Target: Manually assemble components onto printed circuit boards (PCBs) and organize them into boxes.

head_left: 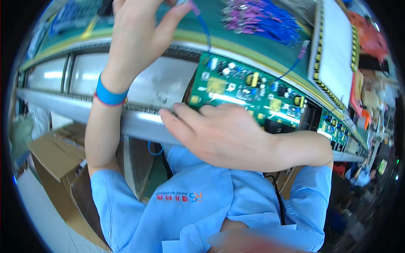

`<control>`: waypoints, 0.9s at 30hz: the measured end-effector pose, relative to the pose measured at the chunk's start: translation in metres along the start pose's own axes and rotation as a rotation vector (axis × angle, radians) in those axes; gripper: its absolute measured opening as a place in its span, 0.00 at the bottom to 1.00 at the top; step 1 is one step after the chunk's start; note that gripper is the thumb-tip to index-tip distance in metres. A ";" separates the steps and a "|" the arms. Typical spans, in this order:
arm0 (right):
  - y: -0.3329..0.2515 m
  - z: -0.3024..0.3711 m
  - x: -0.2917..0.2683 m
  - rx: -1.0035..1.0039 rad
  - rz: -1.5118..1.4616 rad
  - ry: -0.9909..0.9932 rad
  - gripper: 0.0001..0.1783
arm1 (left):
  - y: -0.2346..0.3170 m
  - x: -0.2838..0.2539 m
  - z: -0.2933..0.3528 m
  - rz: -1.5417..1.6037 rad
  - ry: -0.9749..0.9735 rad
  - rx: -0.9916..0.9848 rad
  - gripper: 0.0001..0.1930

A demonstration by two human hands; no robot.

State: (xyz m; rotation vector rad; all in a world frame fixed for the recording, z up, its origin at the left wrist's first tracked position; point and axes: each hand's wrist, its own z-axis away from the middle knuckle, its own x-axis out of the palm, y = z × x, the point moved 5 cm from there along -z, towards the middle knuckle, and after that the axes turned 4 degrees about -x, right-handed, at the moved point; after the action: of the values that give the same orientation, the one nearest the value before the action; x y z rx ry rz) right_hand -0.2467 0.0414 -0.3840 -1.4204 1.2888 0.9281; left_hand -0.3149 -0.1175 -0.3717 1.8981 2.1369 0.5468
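Observation:
My left hand [137, 31] is raised at the top edge of the view, its thumb and fingers closed at the purple-sleeved end of a blue wire [205, 30]. Its fingertips are partly cut off. The wire runs down to the far left corner of a green circuit board [244, 90], which carries white, yellow and black components. Across the near edge of this board lies my right hand [221, 130], fingers stretched to the left over the metal rail, gripping nothing visible. A second blue wire [291, 67] with a purple end rises from the board's far edge.
The board sits on a conveyor with metal rails [147, 126]. Beyond it, a pile of blue wires with purple ends [265, 21] lies on a green mat. A white board with striped edging [335, 46] stands right; another circuit board [333, 128] follows. Cardboard boxes [59, 158] stand lower left.

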 end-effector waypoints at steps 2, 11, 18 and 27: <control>0.007 -0.001 0.010 0.054 0.043 -0.128 0.24 | 0.006 -0.004 0.001 -1.078 -0.333 -0.176 0.19; 0.025 0.024 0.025 0.115 -0.080 -0.129 0.09 | 0.003 -0.014 0.012 -1.026 -0.284 -0.385 0.20; 0.043 0.061 0.013 0.264 -0.094 -0.214 0.07 | -0.015 -0.019 0.018 -1.038 -0.281 -0.467 0.19; 0.045 0.078 0.009 0.382 -0.023 -0.221 0.11 | -0.022 -0.025 0.020 -1.059 -0.208 -0.343 0.17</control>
State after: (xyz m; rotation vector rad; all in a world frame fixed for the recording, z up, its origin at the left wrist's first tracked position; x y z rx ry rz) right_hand -0.2849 0.1163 -0.4188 -1.0048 1.2036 0.7509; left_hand -0.3232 -0.1416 -0.4009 0.4632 2.3080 0.3958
